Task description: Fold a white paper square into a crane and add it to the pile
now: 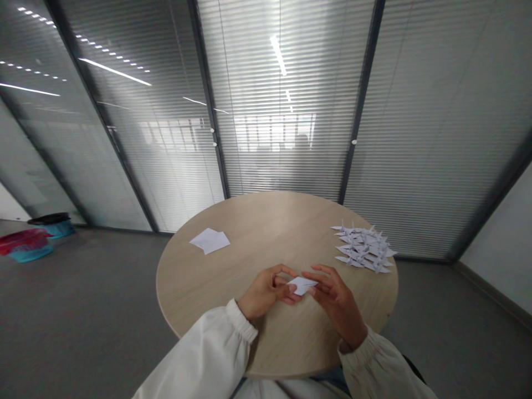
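Observation:
A small white folded paper [302,285], roughly diamond-shaped, is between my two hands above the near part of the table. My left hand [272,289] pinches its left end, thumb on top and fingers beneath. At its right end my right hand [333,296] grips the corner between thumb and fingers. To the right on the table sits a cluster of several folded white paper cranes [363,247], set close together in rows. Flat white paper sheets [210,241] lie overlapping at the left.
The round wooden table [274,221] stands close to a glass wall with blinds [282,100]. On the floor at far left are two blue bins, one with a red liner [29,241] and one with a black liner [52,220].

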`<state>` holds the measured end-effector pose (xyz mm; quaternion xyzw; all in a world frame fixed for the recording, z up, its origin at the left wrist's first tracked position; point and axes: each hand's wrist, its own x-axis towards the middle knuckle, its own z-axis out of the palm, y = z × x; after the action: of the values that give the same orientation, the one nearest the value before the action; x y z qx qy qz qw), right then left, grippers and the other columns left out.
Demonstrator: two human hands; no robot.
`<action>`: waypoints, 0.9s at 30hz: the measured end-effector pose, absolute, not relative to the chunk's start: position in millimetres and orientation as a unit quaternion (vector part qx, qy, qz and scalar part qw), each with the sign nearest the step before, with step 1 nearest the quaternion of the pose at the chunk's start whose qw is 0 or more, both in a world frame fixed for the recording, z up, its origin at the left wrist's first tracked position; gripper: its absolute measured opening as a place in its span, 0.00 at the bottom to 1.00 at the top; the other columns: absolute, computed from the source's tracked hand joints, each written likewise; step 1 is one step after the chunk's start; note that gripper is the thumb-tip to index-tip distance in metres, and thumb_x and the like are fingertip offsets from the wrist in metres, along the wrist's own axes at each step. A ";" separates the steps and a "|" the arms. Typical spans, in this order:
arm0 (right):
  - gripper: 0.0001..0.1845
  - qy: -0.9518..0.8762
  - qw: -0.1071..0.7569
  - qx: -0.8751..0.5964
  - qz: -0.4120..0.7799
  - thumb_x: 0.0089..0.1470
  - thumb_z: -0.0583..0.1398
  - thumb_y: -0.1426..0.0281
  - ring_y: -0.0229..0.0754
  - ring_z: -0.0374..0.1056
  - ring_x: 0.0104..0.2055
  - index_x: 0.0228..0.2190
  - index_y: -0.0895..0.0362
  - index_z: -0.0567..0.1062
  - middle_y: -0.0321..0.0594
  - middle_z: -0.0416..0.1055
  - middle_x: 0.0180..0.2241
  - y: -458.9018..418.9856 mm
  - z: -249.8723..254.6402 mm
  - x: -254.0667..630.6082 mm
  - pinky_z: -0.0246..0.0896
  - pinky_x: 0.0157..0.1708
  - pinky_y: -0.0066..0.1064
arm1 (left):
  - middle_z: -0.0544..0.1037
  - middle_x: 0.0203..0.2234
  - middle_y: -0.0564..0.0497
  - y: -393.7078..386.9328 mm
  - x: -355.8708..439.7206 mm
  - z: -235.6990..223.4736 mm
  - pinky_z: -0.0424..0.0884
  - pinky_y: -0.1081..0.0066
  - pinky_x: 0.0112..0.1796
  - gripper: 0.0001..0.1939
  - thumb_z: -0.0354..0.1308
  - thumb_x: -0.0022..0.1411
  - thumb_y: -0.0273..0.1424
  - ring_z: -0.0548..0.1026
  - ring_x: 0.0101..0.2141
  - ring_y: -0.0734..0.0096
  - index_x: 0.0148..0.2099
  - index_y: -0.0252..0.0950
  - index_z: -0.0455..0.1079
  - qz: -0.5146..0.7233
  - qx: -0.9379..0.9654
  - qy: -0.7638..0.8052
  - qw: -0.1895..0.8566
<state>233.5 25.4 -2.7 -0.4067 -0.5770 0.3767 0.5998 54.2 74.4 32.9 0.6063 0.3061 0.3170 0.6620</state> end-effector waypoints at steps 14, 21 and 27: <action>0.11 -0.723 0.532 -0.434 0.080 0.57 0.56 0.66 0.46 0.66 0.49 0.39 0.52 0.76 0.44 0.71 0.46 28.4 -3.8 235.0 0.65 0.48 0.42 | 0.78 0.28 0.47 71.1 57.1 38.2 0.69 0.71 0.35 0.21 0.65 0.47 0.42 0.75 0.29 0.69 0.37 0.30 0.74 0.249 0.681 0.315 0.612; 0.10 -0.716 0.547 -0.431 0.055 0.58 0.56 0.67 0.43 0.67 0.46 0.37 0.51 0.78 0.43 0.69 0.47 24.8 -3.0 228.6 0.68 0.45 0.38 | 0.77 0.26 0.50 73.6 55.2 34.9 0.66 0.75 0.32 0.18 0.65 0.47 0.41 0.72 0.28 0.72 0.35 0.31 0.76 0.239 0.718 0.309 0.576; 0.13 -0.740 0.524 -0.421 -0.003 0.59 0.53 0.70 0.43 0.66 0.45 0.40 0.51 0.77 0.44 0.68 0.47 22.7 -2.5 226.5 0.68 0.42 0.38 | 0.77 0.23 0.49 74.4 55.8 34.9 0.68 0.74 0.30 0.20 0.64 0.47 0.44 0.72 0.24 0.73 0.31 0.29 0.75 0.252 0.706 0.328 0.575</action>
<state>226.5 22.7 -2.5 -0.4207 -0.7405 -0.0028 0.5241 55.8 74.4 34.9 0.7061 0.3278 0.2518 0.5749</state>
